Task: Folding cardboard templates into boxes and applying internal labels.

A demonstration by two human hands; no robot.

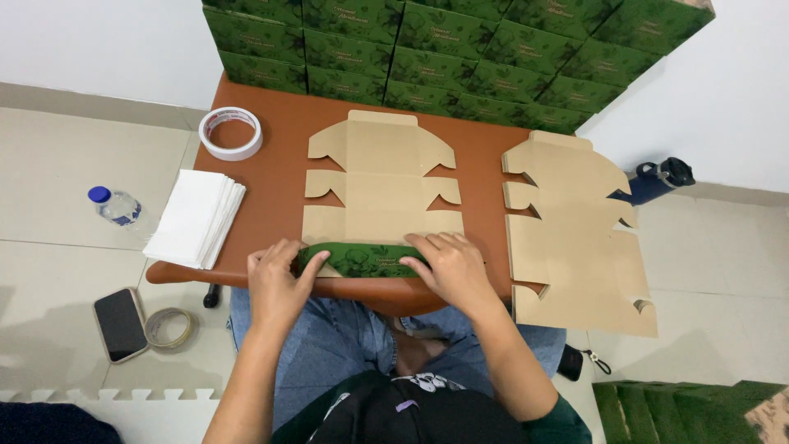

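A flat brown cardboard box blank [380, 177] lies in the middle of the low brown table [279, 136], plain side up. Its near panel is folded up toward me, showing the green printed side [362, 259]. My left hand [278, 279] presses the left end of that folded flap, fingers curled over it. At the flap's right end my right hand [450, 267] lies flat with its fingers on the fold. Both hands rest at the table's near edge, above my knees.
A stack of flat box blanks [575, 234] overhangs the table's right side. Finished green boxes [460, 49] are piled at the back. A tape roll [231, 133] and white sheets [196, 218] sit left. On the floor: bottle [115, 205], phone [120, 323], second tape roll [170, 327], dark flask [657, 181].
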